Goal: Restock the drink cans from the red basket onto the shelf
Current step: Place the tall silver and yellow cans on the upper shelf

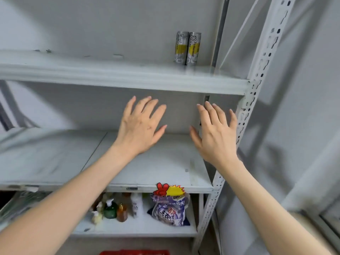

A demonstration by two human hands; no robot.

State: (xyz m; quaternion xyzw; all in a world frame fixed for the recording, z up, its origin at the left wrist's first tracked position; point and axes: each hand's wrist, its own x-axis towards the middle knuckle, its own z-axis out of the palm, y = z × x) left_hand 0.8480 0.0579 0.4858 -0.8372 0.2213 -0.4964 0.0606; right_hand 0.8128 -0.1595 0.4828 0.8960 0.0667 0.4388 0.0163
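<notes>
Two drink cans [193,49] stand upright, touching, back-right on top shelf [110,70]; red basket [135,252] rim barely shows at btm edge. L hand [141,126] & R hand [215,133] both spread wide, empty, near middle shelf [156,162]. Next: grab cans from basket, set upright beside pair.

Upper shelf [110,70]: two cans [193,49] upright, touching. Lower shelf [139,230]: bottles [110,210], bag [169,208].

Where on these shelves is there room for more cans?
Top shelf: bare left of the two cans. Middle shelf: bare throughout, behind left hand and right hand. Bottom shelf: crowded with bottles and a bag.
</notes>
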